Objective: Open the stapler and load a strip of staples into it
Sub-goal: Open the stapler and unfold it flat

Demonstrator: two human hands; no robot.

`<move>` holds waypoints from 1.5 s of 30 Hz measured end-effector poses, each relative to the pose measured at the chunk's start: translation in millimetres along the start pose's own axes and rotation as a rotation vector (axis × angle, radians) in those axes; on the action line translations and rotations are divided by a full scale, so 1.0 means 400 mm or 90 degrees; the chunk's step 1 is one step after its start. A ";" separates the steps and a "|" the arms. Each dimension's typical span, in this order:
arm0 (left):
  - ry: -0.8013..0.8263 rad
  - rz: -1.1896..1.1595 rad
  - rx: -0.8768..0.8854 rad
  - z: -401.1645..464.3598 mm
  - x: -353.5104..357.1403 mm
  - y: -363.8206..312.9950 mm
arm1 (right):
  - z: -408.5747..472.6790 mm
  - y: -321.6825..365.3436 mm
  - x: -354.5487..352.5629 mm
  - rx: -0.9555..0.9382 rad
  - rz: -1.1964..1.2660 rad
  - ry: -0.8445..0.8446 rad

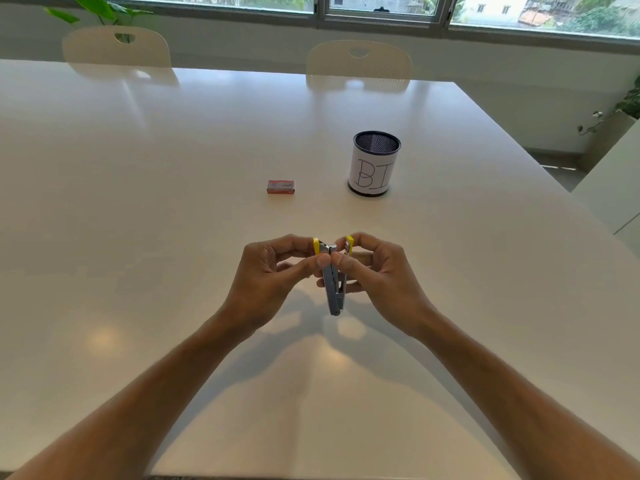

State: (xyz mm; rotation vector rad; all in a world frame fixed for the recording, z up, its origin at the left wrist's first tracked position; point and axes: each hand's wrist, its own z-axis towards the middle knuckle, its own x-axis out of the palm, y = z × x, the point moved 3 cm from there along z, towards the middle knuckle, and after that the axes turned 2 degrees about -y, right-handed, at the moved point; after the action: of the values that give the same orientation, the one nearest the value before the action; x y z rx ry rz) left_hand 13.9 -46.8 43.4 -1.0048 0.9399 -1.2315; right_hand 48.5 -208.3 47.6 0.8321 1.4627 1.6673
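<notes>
With both hands (pixel 334 268) gripping the opened stapler (pixel 333 275), you've yet to fetch staples from the box (pixel 281 186) on the desk (pixel 173 202).

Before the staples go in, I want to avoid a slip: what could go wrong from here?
The stapler is held open in mid-air by the left hand and right hand, pinched only at the yellow tips, so it could snap shut on a fingertip or drop. The staple box lies closed, farther out on the table; fetching it leaves one hand holding the stapler.
</notes>
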 end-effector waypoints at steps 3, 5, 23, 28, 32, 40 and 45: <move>0.015 0.030 0.017 -0.002 0.003 -0.002 | 0.002 0.001 -0.005 -0.017 -0.056 0.003; 0.023 0.041 0.019 -0.003 0.005 0.000 | 0.003 0.004 -0.009 -0.045 -0.118 -0.004; -0.097 0.025 0.101 -0.005 0.000 -0.016 | 0.009 0.017 -0.040 -0.086 -0.156 -0.096; -0.164 -0.058 0.078 0.003 -0.029 -0.020 | 0.019 0.012 -0.052 -0.055 -0.116 -0.086; -0.206 -0.090 0.057 0.009 -0.047 -0.019 | 0.021 0.008 -0.062 -0.042 -0.152 -0.065; -0.231 -0.159 -0.015 0.024 -0.070 -0.010 | 0.022 0.018 -0.079 -0.051 -0.090 -0.055; -0.208 -0.203 -0.058 0.027 -0.072 -0.004 | 0.028 0.018 -0.094 -0.064 -0.037 -0.101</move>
State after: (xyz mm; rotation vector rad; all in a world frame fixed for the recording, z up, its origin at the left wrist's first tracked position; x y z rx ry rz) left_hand 20.8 -17.1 49.0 -1.4205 0.5980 -1.2416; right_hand 76.2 -235.8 56.6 0.8378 1.2735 1.5802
